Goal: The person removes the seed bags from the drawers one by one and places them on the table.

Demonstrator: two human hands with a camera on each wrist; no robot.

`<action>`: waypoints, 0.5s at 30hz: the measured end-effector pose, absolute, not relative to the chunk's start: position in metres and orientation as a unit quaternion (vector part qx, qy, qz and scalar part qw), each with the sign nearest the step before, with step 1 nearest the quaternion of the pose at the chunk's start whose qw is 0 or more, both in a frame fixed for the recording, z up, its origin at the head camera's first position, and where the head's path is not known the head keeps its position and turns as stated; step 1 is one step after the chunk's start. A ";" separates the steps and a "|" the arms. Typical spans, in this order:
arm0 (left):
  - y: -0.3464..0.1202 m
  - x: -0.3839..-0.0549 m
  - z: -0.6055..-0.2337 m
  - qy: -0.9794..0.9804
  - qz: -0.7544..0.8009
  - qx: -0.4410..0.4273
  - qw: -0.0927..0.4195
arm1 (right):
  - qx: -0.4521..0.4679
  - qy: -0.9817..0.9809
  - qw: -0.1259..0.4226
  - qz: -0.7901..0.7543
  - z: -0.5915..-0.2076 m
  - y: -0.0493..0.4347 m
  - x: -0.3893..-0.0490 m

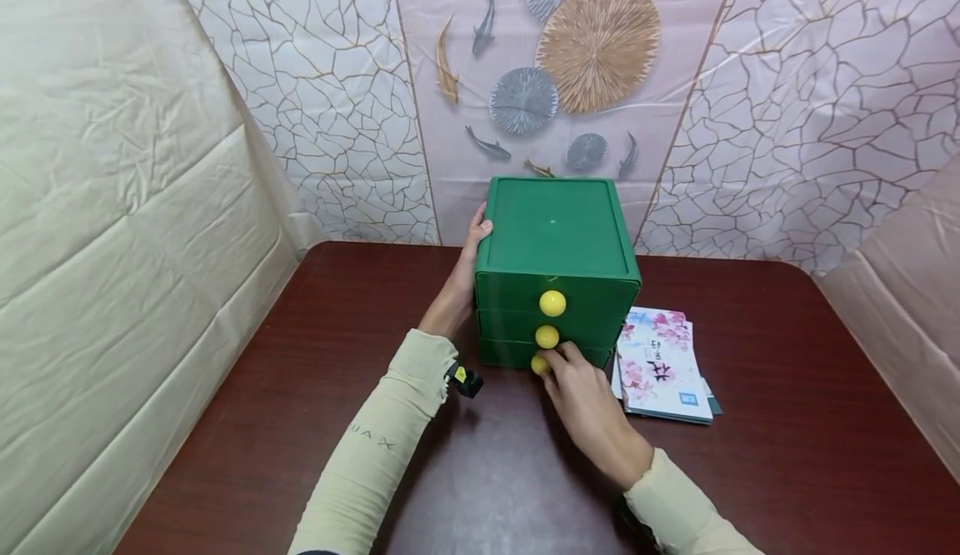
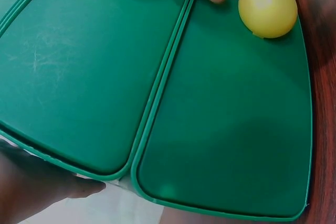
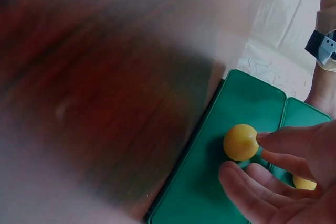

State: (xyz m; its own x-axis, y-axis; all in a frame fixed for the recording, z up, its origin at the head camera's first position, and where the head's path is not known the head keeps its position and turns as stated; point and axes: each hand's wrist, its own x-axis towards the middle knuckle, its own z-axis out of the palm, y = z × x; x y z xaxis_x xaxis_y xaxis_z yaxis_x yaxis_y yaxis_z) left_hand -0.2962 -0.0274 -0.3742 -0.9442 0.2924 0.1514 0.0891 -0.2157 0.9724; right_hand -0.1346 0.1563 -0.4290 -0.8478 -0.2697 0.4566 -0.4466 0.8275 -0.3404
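A green drawer cabinet (image 1: 555,230) with three drawers and round yellow knobs stands on the table, all its drawers closed. My left hand (image 1: 467,267) rests against the cabinet's left side, the thumb near the top edge; most of its fingers are hidden in the head view. At the bottom drawer, my right hand (image 1: 588,401) has its thumb and fingertips at the lowest yellow knob (image 3: 241,142). The thumb touches one side of the knob and the fingers curl by another side. Just above that hand is the middle knob (image 1: 547,337).
To the right of the cabinet lies a small stack of booklets (image 1: 663,363) with pink flowers on the cover. A dark red wooden table (image 1: 360,305) carries everything. Patterned cloth (image 1: 337,105) hangs behind, and pale cloth (image 1: 112,163) hangs at the left.
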 end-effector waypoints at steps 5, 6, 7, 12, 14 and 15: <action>-0.028 -0.295 -0.375 0.626 0.763 0.149 0.069 | 0.202 -0.936 0.184 0.220 -0.431 0.156 -0.137; -0.028 -0.295 -0.375 0.626 0.762 0.149 0.069 | 0.205 -0.936 0.185 0.218 -0.431 0.155 -0.137; -0.027 -0.295 -0.375 0.626 0.762 0.149 0.069 | 0.207 -0.936 0.186 0.216 -0.431 0.155 -0.138; -0.027 -0.295 -0.374 0.626 0.762 0.150 0.067 | 0.214 -0.936 0.196 0.197 -0.433 0.151 -0.140; -0.027 -0.295 -0.373 0.626 0.763 0.150 0.066 | 0.215 -0.937 0.201 0.186 -0.433 0.149 -0.141; -0.026 -0.295 -0.373 0.626 0.763 0.151 0.065 | 0.214 -0.938 0.203 0.181 -0.433 0.149 -0.142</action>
